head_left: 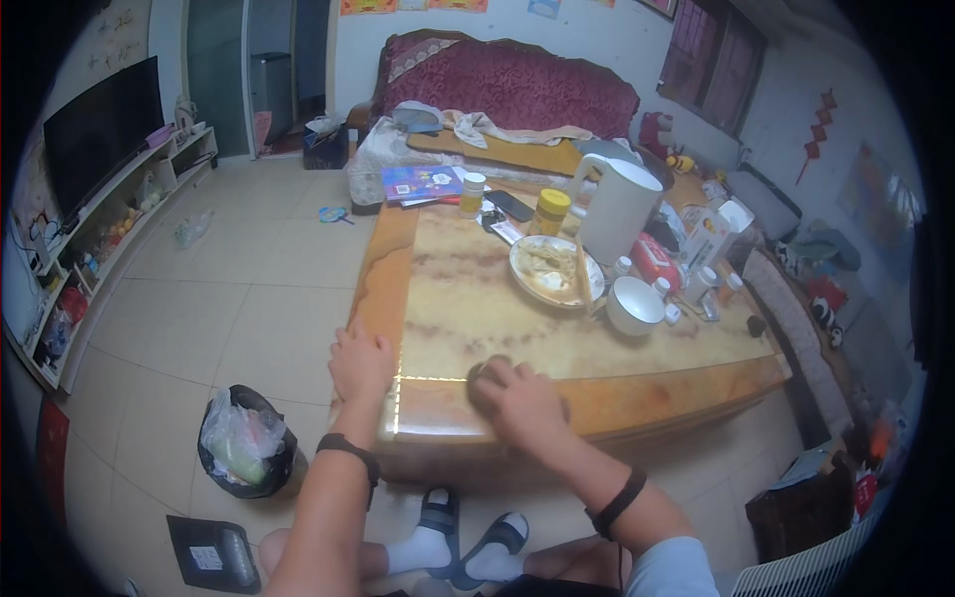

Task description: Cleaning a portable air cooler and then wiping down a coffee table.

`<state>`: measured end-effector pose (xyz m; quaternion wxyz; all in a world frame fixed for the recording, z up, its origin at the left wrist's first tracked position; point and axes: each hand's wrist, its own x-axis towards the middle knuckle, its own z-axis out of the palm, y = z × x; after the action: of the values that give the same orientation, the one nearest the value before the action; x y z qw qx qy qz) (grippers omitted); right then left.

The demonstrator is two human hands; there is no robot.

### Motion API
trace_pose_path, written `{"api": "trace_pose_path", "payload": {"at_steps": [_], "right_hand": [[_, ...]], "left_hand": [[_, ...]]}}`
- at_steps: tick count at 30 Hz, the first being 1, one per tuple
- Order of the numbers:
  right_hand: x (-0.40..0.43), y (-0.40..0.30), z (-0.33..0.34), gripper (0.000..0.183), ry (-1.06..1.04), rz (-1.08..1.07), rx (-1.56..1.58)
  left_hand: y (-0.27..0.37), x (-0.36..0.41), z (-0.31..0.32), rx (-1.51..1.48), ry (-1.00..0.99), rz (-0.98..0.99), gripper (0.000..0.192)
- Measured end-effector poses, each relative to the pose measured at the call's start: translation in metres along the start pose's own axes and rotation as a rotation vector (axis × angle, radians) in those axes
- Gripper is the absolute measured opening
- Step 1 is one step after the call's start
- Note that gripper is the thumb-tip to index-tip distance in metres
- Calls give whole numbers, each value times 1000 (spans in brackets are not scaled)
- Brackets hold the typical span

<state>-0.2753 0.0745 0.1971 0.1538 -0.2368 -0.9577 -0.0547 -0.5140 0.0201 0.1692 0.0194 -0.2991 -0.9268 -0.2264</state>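
My right hand (pixel 522 403) presses a dark brown cloth (pixel 477 392) onto the near border of a marble-patterned coffee table (pixel 448 298). Blur and my fingers hide much of the cloth. My left hand (pixel 363 366) lies on the table's left edge, fingers spread, holding nothing. Beyond my right hand stand a white plate of leftover food (pixel 526 277) with chopsticks (pixel 582 272) across it and a white bowl (pixel 635 306). A white electric kettle (pixel 621 210) rises behind the plate, near a yellow-lidded jar (pixel 550 212).
Small bottles (pixel 700 283) and a red packet (pixel 656 261) crowd the table's right side. Books (pixel 421 183), a white-lidded bottle (pixel 472 195) and a phone (pixel 509 205) lie at the far end. A lined trash bin (pixel 246 448) and a black parcel (pixel 214 554) are on the floor at left.
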Motion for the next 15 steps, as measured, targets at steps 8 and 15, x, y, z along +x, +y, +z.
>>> {"api": "trace_pose_path", "payload": {"at_steps": [8,15], "right_hand": [[5,-10,15,24,-13,67,-232],[44,-22,28,24,54,24,-111]], "left_hand": [[3,0,1,1,-3,-2,51],[-6,4,3,8,22,29,53]]}}
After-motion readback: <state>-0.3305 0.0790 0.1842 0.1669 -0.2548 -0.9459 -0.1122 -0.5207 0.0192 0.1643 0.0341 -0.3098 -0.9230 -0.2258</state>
